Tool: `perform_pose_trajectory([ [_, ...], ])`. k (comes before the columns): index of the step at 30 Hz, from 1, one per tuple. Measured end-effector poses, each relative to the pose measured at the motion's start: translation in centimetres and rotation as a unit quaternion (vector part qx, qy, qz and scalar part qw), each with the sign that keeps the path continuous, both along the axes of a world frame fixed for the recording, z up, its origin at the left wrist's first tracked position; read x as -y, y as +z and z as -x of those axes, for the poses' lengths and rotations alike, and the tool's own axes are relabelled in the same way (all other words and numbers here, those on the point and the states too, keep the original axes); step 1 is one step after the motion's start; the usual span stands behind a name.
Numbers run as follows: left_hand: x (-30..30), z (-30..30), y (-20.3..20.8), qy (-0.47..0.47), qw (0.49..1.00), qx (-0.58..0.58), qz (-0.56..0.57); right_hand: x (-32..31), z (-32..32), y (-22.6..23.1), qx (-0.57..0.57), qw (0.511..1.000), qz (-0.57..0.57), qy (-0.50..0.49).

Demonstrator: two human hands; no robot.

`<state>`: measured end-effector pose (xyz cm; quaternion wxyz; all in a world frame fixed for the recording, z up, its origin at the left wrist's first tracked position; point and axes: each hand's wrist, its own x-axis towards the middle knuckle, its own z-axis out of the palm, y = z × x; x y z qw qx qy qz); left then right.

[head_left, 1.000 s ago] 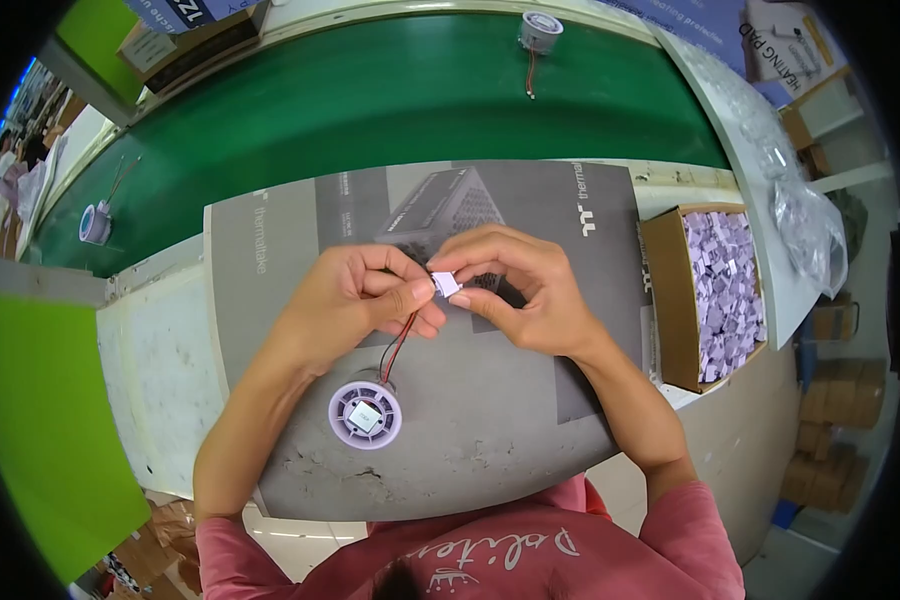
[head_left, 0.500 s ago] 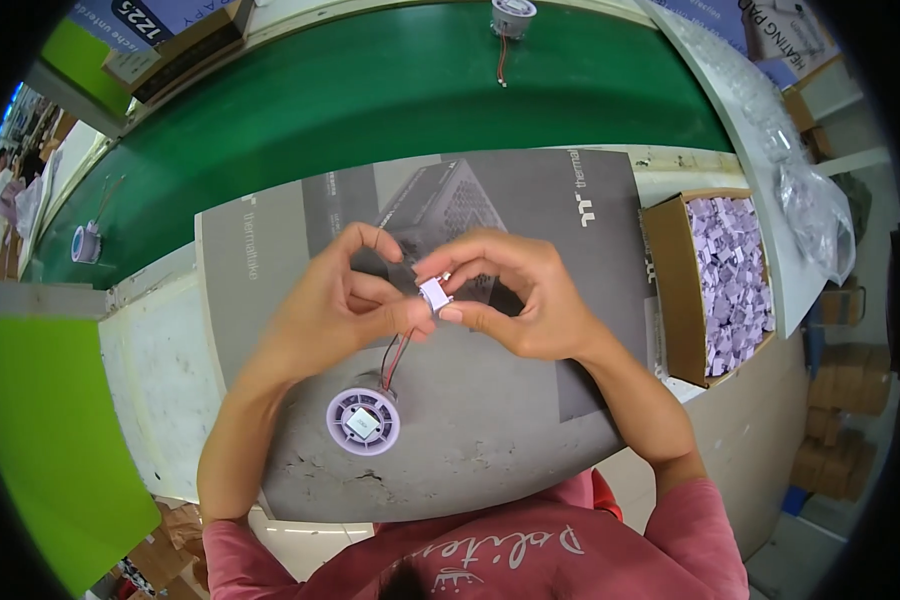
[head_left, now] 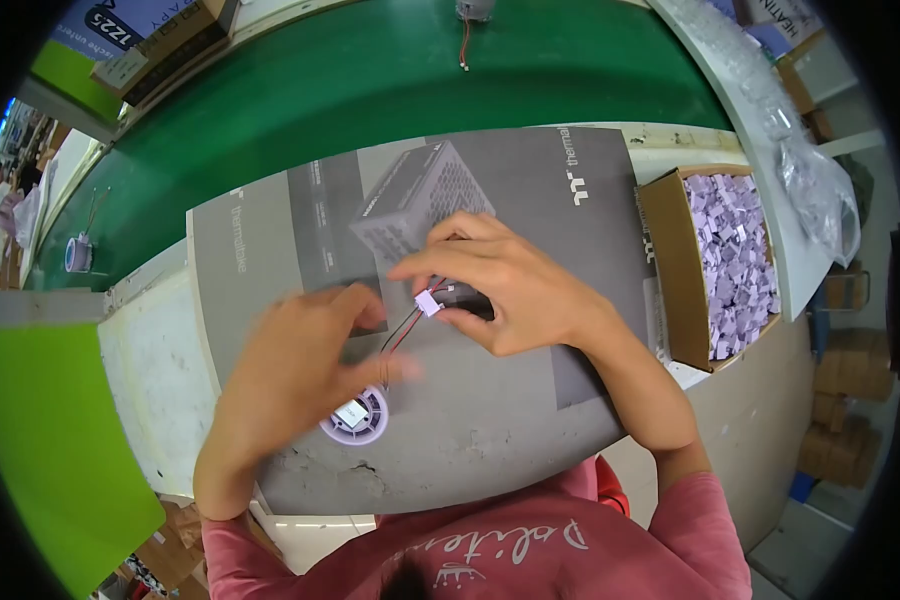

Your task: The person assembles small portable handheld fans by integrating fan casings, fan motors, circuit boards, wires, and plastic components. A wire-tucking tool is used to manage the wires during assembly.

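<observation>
A small round lilac fan (head_left: pixel 355 416) lies on a grey printed cardboard sheet (head_left: pixel 530 400) in front of me. Thin red and black wires (head_left: pixel 402 333) run up from it to a small white connector (head_left: pixel 428 302). My right hand (head_left: pixel 500 285) pinches that connector between thumb and fingers. Lower down, blurred by motion, my left hand (head_left: pixel 300 370) hovers just above the fan with its fingers spread and holds nothing that I can see.
An open cardboard box (head_left: pixel 667 270) filled with small lilac parts stands at the right of the sheet. Behind runs a green conveyor belt (head_left: pixel 370 90) carrying another fan (head_left: pixel 78 254) at the left and one at the top edge (head_left: pixel 470 10). Clear bags (head_left: pixel 810 180) lie far right.
My left hand let go of the connector and dropped toward the fan. The right hand keeps the connector, and the view has tilted so the work sits lower in the picture.
</observation>
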<state>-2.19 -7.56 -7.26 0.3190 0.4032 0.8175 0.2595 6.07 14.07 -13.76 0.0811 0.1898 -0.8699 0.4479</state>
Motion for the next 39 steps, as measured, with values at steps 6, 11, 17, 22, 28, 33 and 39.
perform_pose_trajectory([
  [6, 1.8, -3.9, 3.3, -0.103, 0.942, -0.235, 0.215, 1.4, -0.3, -0.2, -0.065, 0.996, -0.057, 0.022],
  [11, 1.7, -2.8, 1.9, -0.107, 0.96, -0.224, 0.128, 2.6, -0.8, -0.1, -0.097, 0.993, -0.067, 0.022],
  [17, 0.7, 0.6, 1.6, -0.041, 0.991, -0.129, -0.012, 2.2, -1.0, 0.6, -0.012, 0.998, 0.058, -0.026],
  [22, 0.5, 1.7, 2.7, 0.067, 0.992, 0.044, -0.096, 1.3, -0.5, 1.1, 0.029, 0.964, 0.258, -0.051],
  [28, 0.1, 2.0, 2.4, 0.106, 0.977, 0.148, -0.115, 0.6, -0.7, 1.7, -0.03, 0.972, 0.228, -0.058],
  [33, -0.2, 1.9, 2.2, 0.12, 0.97, 0.154, -0.146, 0.9, -0.8, 2.1, -0.046, 0.974, 0.203, -0.091],
  [39, -0.4, 1.5, 1.9, 0.128, 0.963, 0.167, -0.17, 1.7, -0.8, 1.6, 0.01, 0.927, 0.354, -0.123],
])
